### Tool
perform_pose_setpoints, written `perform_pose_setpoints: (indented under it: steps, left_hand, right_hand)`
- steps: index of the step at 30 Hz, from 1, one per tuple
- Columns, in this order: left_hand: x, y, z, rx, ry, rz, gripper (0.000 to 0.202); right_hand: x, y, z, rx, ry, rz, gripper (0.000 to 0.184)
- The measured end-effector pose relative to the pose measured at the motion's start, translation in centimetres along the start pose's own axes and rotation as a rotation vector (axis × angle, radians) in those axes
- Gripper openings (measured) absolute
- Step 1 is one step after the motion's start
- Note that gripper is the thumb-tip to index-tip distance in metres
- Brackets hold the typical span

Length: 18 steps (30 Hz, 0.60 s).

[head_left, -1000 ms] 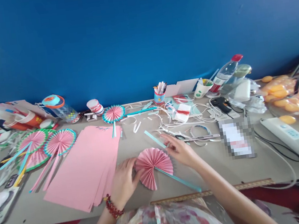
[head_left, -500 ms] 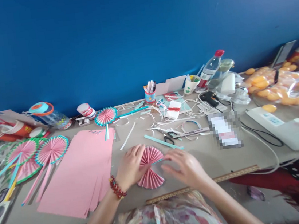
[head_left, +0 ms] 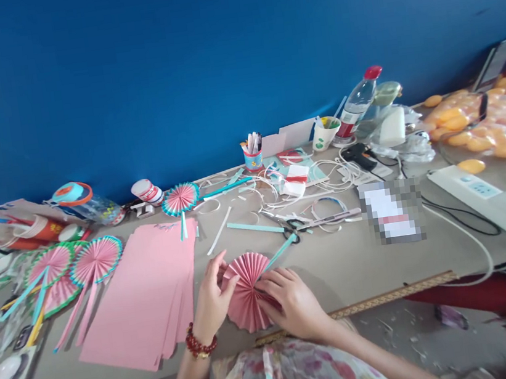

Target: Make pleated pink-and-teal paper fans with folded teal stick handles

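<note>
A pleated pink paper fan (head_left: pixel 251 305), spread almost into a full round, lies on the table in front of me. My left hand (head_left: pixel 212 302) is at its left edge, the thumb and fingers apart and the thumb reaching over the pleats. My right hand (head_left: pixel 291 301) grips the fan's right side, with bent fingers near the centre; it hides the pleats there. A light blue paper strip (head_left: pixel 280 252) slants up from the fan's upper right edge toward black-handled scissors (head_left: pixel 292 229). Another light blue strip (head_left: pixel 254 228) lies beyond the fan.
Pink paper sheets (head_left: pixel 141 297) lie to the left, with finished fans (head_left: pixel 96 262) beyond them. A pen cup (head_left: pixel 253 159), paper cup (head_left: pixel 324 135) and bottle (head_left: pixel 360 104) stand at the back. To the right are a phone (head_left: pixel 389 212), a power strip (head_left: pixel 478 200) and cables.
The fan has gone from two opposite wedges to a nearly full round. My right hand moved left and down onto it; my left hand shifted to its left edge, fingers spreading.
</note>
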<state>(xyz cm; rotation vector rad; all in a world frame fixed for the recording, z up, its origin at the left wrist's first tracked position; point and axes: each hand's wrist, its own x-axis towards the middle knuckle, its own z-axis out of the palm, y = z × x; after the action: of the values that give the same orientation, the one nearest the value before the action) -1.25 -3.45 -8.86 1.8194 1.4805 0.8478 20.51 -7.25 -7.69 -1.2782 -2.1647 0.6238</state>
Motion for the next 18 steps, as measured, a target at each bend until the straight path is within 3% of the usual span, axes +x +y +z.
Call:
perform_pose_setpoints:
  steps: [4,9,13,18]
  left_hand:
    - [-0.2,-0.2,0.1,-0.253,0.114,-0.120,0.052]
    - [-0.2,-0.6,0.5,-0.424,0.205,-0.127,0.049]
    - [-0.3,-0.4,-0.2,-0.507,0.124,-0.100,0.047]
    - [0.6,0.6,-3.2,-0.404,-0.026,0.041,0.060]
  right_hand:
    - [-0.1,0.0,0.2,0.148,0.025,0.020,0.021]
    - [0.4,0.1,-0.1,0.372,0.070,0.136,0.016]
    - [1.5,0.0,-1.7,0.306,0.074,0.035,0.016]
    - [3.0,-0.1,-4.6,0.025,-0.002,-0.164,0.017]
